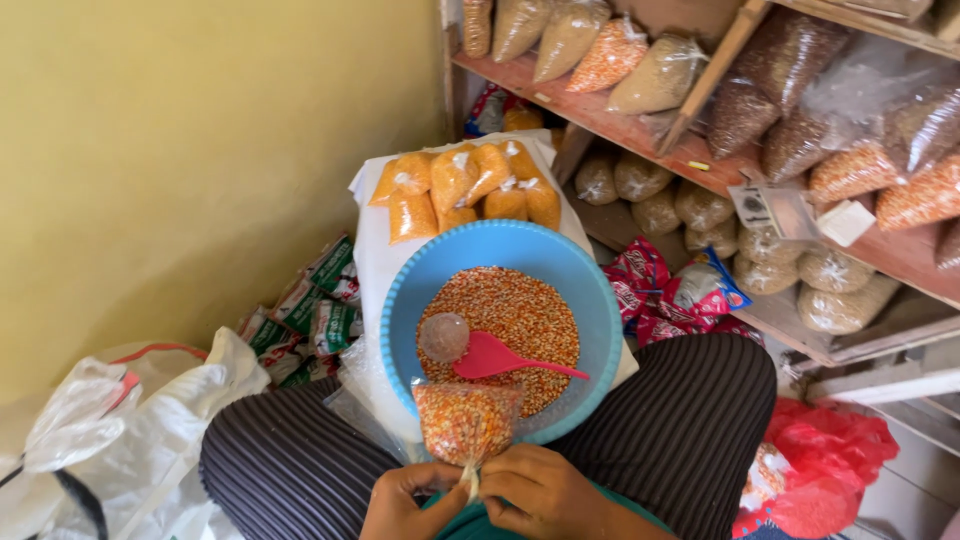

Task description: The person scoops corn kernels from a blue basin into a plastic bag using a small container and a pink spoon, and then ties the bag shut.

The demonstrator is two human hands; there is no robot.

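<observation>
Both hands are low and near, right at the bottom edge of the view: the left hand [400, 503] and the right hand [541, 492] are pinched tight on the twisted neck of a small clear bag of orange kernels [465, 421]. The bag stands mouth-down towards the person, its fat end leaning on the near rim of the blue basin [400, 300]. That basin rests across the lap, on striped trousers [290, 465], loaded with the same kernels. Lying on the grain are a pink scoop [495, 357] and, just left of it, a round clear cup [443, 337]. Beyond the basin, a stack of filled orange packets [462, 185] sits on white cloth. On the right, wooden shelves [620, 125] hold more bagged grain. A white sack [165, 420] slumps near left.
</observation>
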